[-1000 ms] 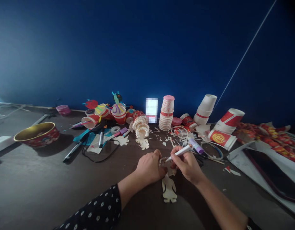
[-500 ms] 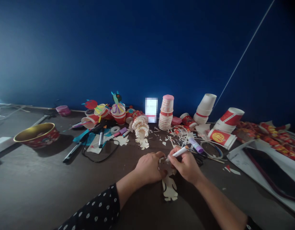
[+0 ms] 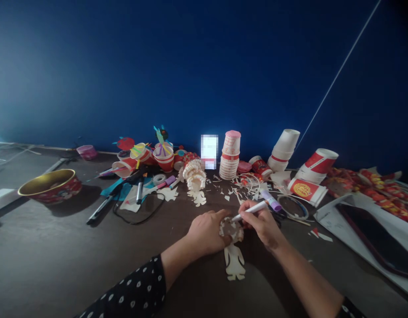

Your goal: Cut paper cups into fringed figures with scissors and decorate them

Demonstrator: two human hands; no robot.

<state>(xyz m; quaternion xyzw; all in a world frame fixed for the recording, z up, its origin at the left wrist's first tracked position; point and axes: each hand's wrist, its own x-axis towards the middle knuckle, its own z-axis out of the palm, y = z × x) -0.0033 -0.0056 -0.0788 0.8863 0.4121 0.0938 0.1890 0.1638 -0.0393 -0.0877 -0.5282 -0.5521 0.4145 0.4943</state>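
From my remote station, I see the left hand [image 3: 207,234] pinching the left side of a cream, scalloped paper ring [image 3: 239,234] between thumb and forefinger, apparently to steady it on the dark brown tabletop [image 3: 141,269]. The right hand [image 3: 262,223] pinches a slim white marker [image 3: 250,210] between thumb and fingers, slanted so that its tip reaches the ring's upper edge. A cream paper figure [image 3: 235,263] lies flat below; I cannot tell whether it joins the ring. The upright paper-cup stack [image 3: 229,168] stands beyond, away from both wrists.
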